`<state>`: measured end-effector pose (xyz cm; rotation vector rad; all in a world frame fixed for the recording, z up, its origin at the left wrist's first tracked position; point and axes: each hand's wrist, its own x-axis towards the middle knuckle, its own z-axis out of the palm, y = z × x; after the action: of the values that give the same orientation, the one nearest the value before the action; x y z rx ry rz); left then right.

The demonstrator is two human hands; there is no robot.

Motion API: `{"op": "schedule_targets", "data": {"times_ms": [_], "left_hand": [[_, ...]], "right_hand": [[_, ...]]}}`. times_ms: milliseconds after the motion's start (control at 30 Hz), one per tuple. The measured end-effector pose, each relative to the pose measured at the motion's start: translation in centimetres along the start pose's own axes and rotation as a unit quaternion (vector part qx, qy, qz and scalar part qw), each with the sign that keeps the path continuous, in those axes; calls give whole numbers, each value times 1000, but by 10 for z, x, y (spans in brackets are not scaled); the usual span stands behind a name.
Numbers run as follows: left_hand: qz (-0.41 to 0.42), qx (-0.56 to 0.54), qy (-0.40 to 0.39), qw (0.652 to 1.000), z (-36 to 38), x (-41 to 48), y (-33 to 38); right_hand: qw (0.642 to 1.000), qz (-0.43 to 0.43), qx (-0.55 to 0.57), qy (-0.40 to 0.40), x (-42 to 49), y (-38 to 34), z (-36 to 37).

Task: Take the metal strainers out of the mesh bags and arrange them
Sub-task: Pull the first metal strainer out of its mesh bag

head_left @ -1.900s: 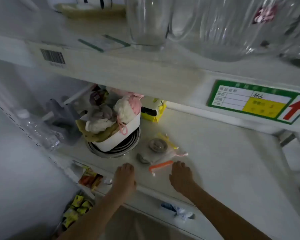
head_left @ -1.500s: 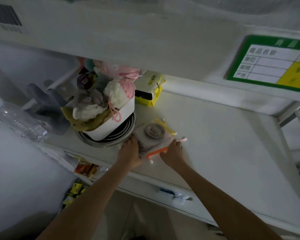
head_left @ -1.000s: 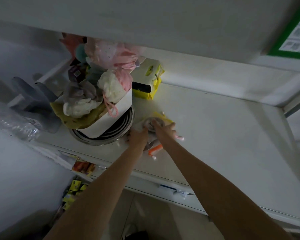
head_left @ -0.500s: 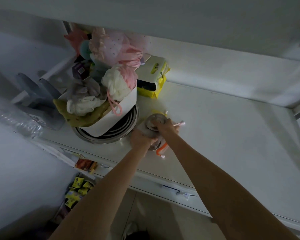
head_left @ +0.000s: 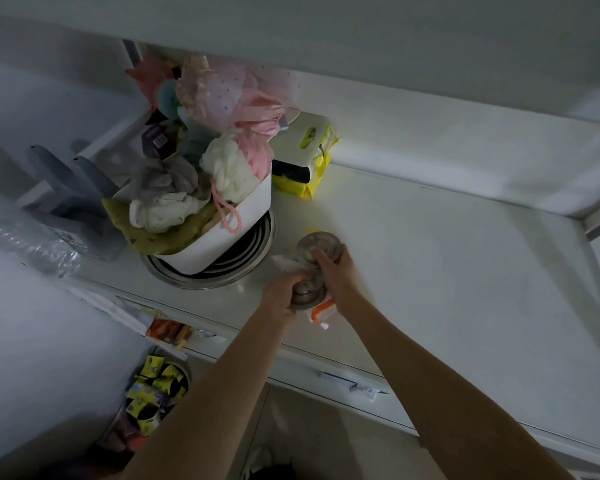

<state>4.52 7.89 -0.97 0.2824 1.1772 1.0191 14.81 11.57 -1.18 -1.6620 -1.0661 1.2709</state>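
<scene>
White tub (head_left: 222, 233): on stacked metal rings, just left of the work; heaped with cloth.
Left hand (head_left: 280, 295): closed on lower strainer (head_left: 305, 295) and bag (head_left: 321, 312).
Right hand (head_left: 338, 274): fingers curled on upper strainer (head_left: 317, 247).
Shelf (head_left: 447, 271): bare to the right.
Advice: pin bag, draw strainer out rightward, clear of tub.

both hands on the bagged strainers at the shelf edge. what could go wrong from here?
1. The left hand and right hand work near the front of the shelf; if the grip slips, the near strainer could drop off the edge.
2. The far strainer lies loose beside the stacked metal rings; tugging the bag may drag it along.
3. Light is dim, so the bag opening is hard to see.
</scene>
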Motion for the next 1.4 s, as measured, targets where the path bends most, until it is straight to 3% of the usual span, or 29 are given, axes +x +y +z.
{"op": "schedule_targets", "data": {"times_ms": [233, 400, 767, 967, 1233, 1400], "left_hand": [[-21, -75, -141, 987, 3, -17, -5], [-38, -110, -190, 975, 11, -34, -16], [33, -38, -110, 993, 1, -46, -40], [56, -17, -97, 994, 5, -56, -38], [46, -40, -118, 991, 7, -59, -41], [37, -51, -127, 990, 5, -57, -47]], "right_hand": [[990, 3, 140, 3, -17, 6, -16], [990, -45, 132, 7, -30, 15, -32], [988, -82, 118, -58, -62, 24, -47], [988, -104, 111, -36, -68, 24, -46], [983, -183, 11, 6, -69, 21, -50], [984, -177, 8, 29, -67, 24, -51]]}}
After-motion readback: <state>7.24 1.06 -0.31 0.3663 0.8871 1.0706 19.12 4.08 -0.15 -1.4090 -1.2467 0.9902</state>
